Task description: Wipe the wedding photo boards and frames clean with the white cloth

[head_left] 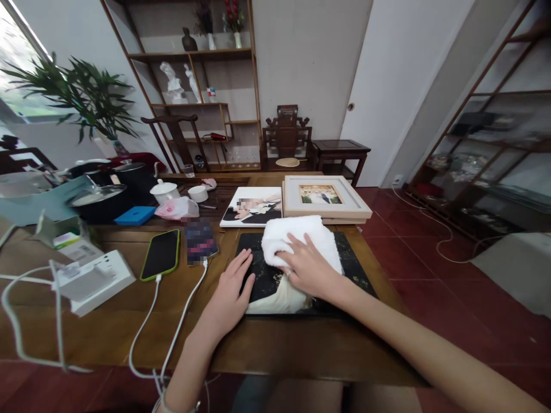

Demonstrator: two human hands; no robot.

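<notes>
A dark photo panel (255, 280) with a pale dress-like shape low in the picture lies flat on the wooden table. My left hand (232, 295) rests at its left edge, fingers stretched out and holding nothing. On the panel sits a folded white towel (321, 238). My right hand (309, 265) grips the towel and presses it down on the panel, with part of the fingers tucked into its fold. The towel and my right forearm hide part of the picture.
Behind the panel lie a white photo print (232, 215) and stacked framed pictures (361, 209). To the left are a green-cased phone (160, 255), another charging phone (201, 242), a white power strip (103, 281) and loose cables. Pots (99, 206) and a white teapot (164, 191) stand farther back.
</notes>
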